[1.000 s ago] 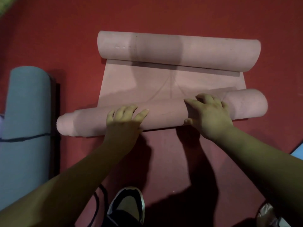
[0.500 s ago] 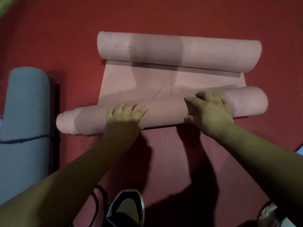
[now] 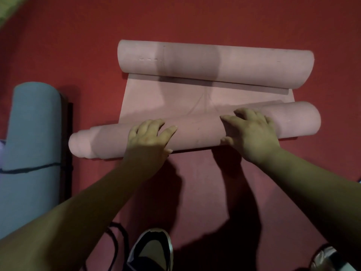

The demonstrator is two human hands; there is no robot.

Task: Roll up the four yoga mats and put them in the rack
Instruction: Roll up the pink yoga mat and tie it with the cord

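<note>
Looking down from my head, the pink mat (image 3: 170, 98) lay on the red floor (image 3: 195, 18) in front of me, a stretch of it flat between two rolls. The far roll (image 3: 214, 63) sat at its other end, curled up on its own as far as I could judge. The near roll (image 3: 197, 133) was the one under my hands. My left hand (image 3: 148, 137) rested on it left of the middle and my right hand (image 3: 252, 132) right of the middle. Both were palm down, with the fingers (image 3: 156, 125) laid out over the top and pressing, clenched round nothing. I held them apart like that, I think, so the push would spread across the width.

Even so, the roll ran crooked. Its left end poked out past the mat's edge, thinner and stepped like a telescope, while the right end was thicker.

A blue mat (image 3: 33, 133), rolled and bound with a dark strap (image 3: 29, 169), lay well off to my left. My shoe (image 3: 152, 249) stood on the floor nearer me than the roll. The rack was nowhere in sight.
</note>
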